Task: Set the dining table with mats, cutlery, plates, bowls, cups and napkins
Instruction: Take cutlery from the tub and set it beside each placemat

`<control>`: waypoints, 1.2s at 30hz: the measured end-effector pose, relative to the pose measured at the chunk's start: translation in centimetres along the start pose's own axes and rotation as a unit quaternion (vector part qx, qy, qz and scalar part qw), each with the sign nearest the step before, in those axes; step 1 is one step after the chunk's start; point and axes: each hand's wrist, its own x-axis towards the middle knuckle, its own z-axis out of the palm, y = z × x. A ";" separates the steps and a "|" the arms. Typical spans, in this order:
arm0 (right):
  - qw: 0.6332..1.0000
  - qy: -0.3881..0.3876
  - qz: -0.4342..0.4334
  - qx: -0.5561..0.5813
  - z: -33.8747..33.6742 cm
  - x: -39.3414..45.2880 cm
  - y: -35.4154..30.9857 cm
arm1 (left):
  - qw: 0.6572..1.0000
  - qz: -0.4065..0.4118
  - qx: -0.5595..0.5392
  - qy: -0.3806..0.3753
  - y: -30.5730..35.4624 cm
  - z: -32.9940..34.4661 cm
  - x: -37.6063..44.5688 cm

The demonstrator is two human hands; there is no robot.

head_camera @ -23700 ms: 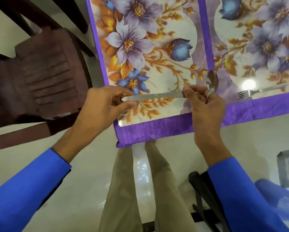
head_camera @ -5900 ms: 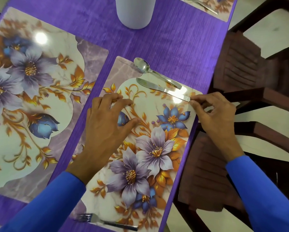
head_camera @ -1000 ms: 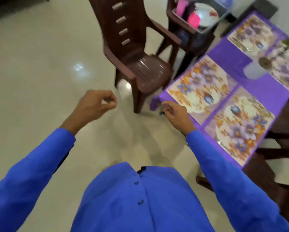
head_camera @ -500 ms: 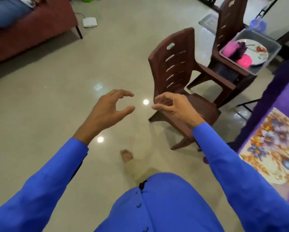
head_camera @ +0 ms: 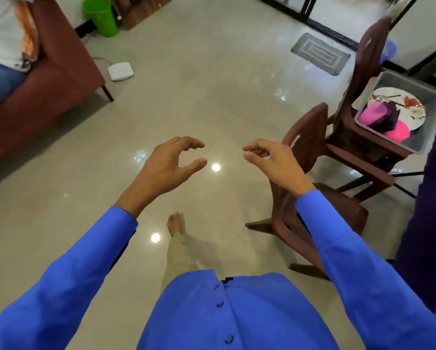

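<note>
Plates [head_camera: 398, 107] in grey tub [head_camera: 413, 142] lie well right of empty, loosely curled left hand [head_camera: 166, 168] and right hand [head_camera: 275, 160].

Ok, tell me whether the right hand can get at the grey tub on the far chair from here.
Probably not yet. The right hand is empty and hangs over the floor, and the near brown chair stands between it and the grey tub on the far chair. A step closer looks needed.

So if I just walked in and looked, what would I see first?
Two empty hands, the left hand and right hand, held out over the shiny floor. To the right, a grey tub sits on a brown chair with a plate and bright pink cups inside. A green bin stands far back left.
</note>
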 end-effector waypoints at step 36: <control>0.856 0.422 0.280 0.105 -32.4 44.5 15.7 | 0.848 0.402 0.041 -0.343 22.6 7.8 82.6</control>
